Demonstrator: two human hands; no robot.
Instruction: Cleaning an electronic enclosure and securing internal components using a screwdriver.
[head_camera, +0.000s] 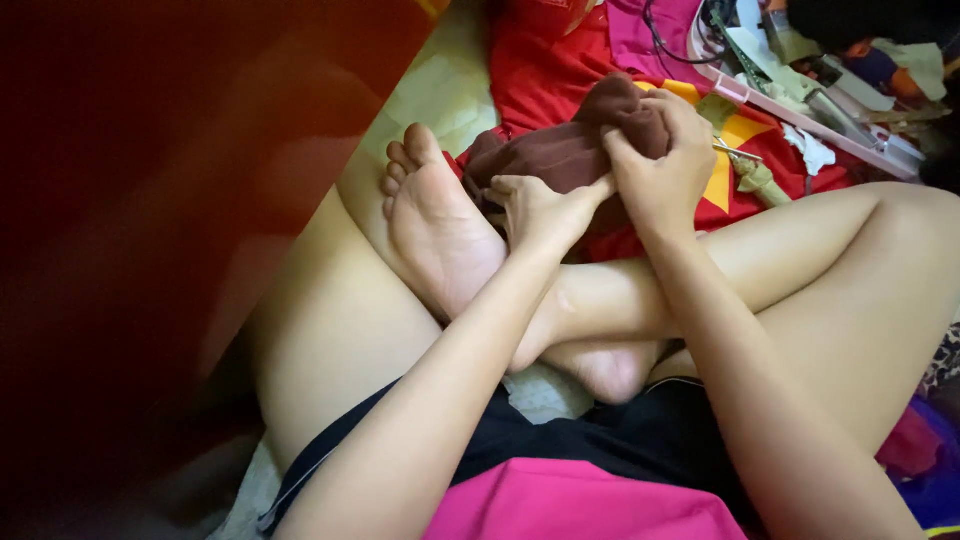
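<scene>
Two hands gripped a brown cloth above a red cloth: the right hand clenched its upper end, the left hand pinched its lower edge, just beside a bare foot.

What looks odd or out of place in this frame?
A blurred dark red mass fills the view's left side, hiding what lies there. Otherwise nothing stands out: both the left hand and the right hand grip a brown cloth.

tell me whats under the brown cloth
Under the brown cloth lies red fabric with a yellow patch. Both hands, left and right, grip it; anything directly beneath is hidden.
</scene>
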